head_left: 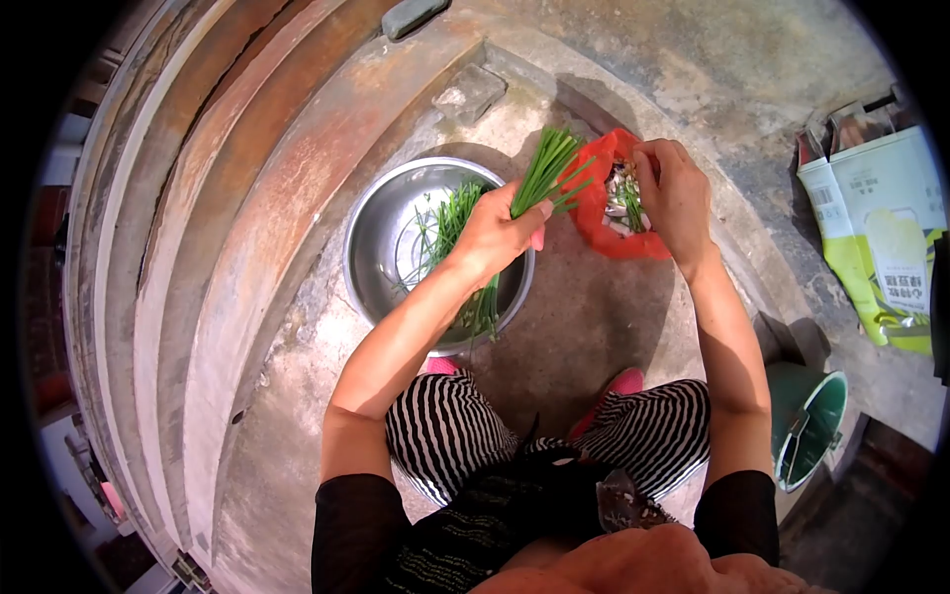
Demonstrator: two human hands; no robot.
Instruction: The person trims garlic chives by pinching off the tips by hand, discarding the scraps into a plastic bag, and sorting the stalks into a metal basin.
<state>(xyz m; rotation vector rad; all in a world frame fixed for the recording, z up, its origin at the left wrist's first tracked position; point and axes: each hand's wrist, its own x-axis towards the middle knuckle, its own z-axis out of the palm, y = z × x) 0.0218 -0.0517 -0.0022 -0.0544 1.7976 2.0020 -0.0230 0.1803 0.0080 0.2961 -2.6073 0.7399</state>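
Observation:
My left hand (495,230) is closed around a bunch of green chives (546,173), whose cut ends point up and away from me. Beneath that hand stands a steel basin (368,252) with more chives (455,213) lying along its right side. A red plastic bag (591,216) sits open on the ground, holding pale and green scraps (623,203). Over the bag's right side hangs my right hand (678,193), fingers bent and drawn together. What those fingertips pinch, if anything, is hidden from view.
Concrete steps (252,198) curve along the left. A green bucket (809,426) lies tilted at the lower right, below a green-and-white printed bag (876,223). A flat stone (470,94) rests behind the basin. My striped knees (450,426) are close to the basin.

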